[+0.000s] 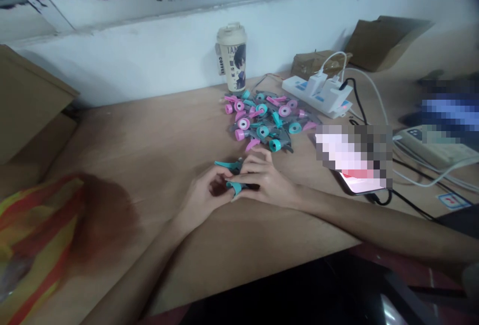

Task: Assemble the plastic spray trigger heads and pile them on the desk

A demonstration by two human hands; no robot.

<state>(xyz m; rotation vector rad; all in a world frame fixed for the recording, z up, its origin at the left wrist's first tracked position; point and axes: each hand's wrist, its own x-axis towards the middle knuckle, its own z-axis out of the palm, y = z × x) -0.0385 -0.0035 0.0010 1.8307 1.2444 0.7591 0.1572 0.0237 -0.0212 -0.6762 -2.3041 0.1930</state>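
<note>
Near the front of the wooden table, both hands meet around a small teal and dark grey plastic part point(234, 187) with a lever-like arm and a round end. My left hand point(205, 190) pinches it from the left, thumb and forefinger at the teal round end. From the right, my right hand point(267, 180) has its fingers closed over the grey portion, hiding much of it. Just beyond the hands lies a pile of similar plastic parts point(263, 132) in pink, teal and grey, many with ring-shaped ends.
A coffee tumbler point(232, 61) stands behind the pile. To the right are a power strip point(295, 84) with chargers, a phone point(352, 165), a power bank point(430, 145) and loose cables. Cardboard boxes point(33, 100) stand left; a red and yellow bag point(37, 235) lies front left.
</note>
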